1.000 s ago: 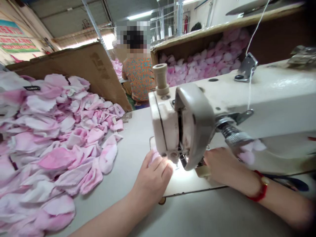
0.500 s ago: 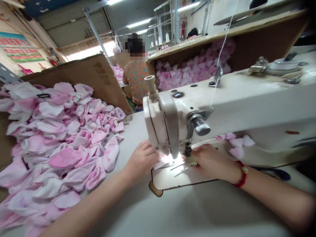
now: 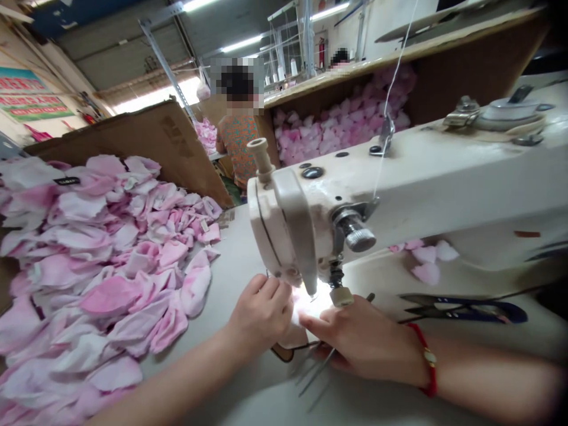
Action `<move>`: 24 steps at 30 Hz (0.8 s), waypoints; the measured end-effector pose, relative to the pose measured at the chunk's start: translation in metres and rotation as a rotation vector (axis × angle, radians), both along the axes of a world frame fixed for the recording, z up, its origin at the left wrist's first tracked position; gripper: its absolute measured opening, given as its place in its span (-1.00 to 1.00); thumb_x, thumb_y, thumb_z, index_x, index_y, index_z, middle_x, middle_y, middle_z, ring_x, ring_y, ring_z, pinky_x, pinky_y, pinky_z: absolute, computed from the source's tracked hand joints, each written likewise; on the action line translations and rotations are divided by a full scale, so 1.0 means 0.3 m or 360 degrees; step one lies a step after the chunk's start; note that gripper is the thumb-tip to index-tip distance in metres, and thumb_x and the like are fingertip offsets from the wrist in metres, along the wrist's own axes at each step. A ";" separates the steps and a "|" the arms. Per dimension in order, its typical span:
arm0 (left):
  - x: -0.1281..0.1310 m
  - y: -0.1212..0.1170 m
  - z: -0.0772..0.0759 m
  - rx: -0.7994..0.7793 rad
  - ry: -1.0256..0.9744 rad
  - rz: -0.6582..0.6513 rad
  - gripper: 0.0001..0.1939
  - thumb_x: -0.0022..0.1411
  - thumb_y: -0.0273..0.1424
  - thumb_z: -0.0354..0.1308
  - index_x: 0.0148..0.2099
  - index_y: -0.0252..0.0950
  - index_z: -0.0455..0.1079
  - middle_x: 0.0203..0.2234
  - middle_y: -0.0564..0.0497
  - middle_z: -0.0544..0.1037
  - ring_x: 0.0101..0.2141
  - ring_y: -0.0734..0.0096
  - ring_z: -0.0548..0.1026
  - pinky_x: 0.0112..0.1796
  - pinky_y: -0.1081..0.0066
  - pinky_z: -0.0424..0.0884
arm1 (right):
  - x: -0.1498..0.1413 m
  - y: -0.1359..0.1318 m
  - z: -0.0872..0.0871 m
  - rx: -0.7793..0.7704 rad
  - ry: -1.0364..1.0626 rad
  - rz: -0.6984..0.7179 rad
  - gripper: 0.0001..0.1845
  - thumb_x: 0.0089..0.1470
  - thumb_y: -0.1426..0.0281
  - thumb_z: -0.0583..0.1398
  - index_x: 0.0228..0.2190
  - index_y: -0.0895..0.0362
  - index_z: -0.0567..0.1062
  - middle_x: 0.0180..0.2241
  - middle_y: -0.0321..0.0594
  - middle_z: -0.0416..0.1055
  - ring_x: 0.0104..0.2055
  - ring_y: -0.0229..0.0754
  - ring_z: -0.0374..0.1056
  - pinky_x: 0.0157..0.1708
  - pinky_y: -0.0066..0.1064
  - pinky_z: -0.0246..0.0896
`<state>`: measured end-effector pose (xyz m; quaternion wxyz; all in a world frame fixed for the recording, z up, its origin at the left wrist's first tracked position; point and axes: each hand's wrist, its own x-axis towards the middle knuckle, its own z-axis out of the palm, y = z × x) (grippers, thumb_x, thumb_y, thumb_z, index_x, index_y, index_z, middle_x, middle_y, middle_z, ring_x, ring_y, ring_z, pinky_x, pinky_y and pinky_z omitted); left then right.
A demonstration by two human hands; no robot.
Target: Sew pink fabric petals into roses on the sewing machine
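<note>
My left hand [image 3: 264, 310] is closed by the needle area of a white sewing machine [image 3: 284, 219], its fingertips on a small pale pink fabric piece [image 3: 302, 313] that is washed out by the lamp. My right hand [image 3: 361, 337] lies just right of the needle, index finger stretched onto the fabric. Metal tweezers [image 3: 317, 373] are held under its palm, their two prongs pointing down-left towards me. The presser foot and most of the fabric are hidden by the hands and glare.
Pink-and-white fabric pieces [image 3: 119, 290] are heaped at left before a cardboard panel [image 3: 133, 127]. Blue-handled thread snips [image 3: 470, 309] lie right of my wrist. Small pink pieces [image 3: 426, 263] sit behind the machine arm. A person [image 3: 239, 136] sits beyond, near a carton of pink pieces [image 3: 319, 133].
My right hand has come down and left, swinging the tweezers towards me, and its index finger now reaches onto the fabric. The thread snips are now uncovered. My left hand has shifted slightly lower.
</note>
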<state>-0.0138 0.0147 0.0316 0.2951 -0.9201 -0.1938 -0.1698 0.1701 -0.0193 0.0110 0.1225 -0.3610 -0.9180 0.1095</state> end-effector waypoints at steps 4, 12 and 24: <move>-0.001 -0.027 -0.018 -0.0138 0.0126 -0.0196 -0.75 0.21 -0.60 -0.16 -0.30 -0.43 0.35 -0.33 -0.11 0.44 -0.26 0.26 0.37 -0.32 0.29 0.28 | -0.010 -0.014 -0.005 -0.0085 0.0063 0.0013 -0.68 -0.09 0.28 0.10 -0.25 0.16 0.31 -0.51 -0.30 0.37 -0.52 -0.24 0.26 -0.59 -0.38 -0.16; -0.012 0.012 -0.074 -0.0686 -0.0150 0.0256 -0.75 0.23 -0.46 -0.15 -0.35 -0.30 0.35 -0.52 0.02 0.42 -0.46 0.40 0.36 -0.43 0.40 0.29 | -0.010 -0.024 -0.021 -0.0040 -0.0003 -0.0047 -0.40 -0.06 0.13 0.10 -0.02 0.19 0.22 -0.50 -0.25 0.39 -0.46 -0.14 0.30 -0.50 -0.35 -0.01; 0.016 -0.029 -0.096 -0.0599 -0.0322 0.0319 -0.70 0.27 -0.46 -0.20 -0.31 -0.28 0.37 -0.58 0.03 0.40 -0.49 0.40 0.30 -0.40 0.36 0.25 | 0.042 -0.013 0.027 -0.0304 0.0040 -0.0024 -0.62 -0.05 0.20 0.12 -0.16 0.04 0.34 -0.43 -0.29 0.38 -0.43 -0.18 0.29 -0.46 -0.40 0.01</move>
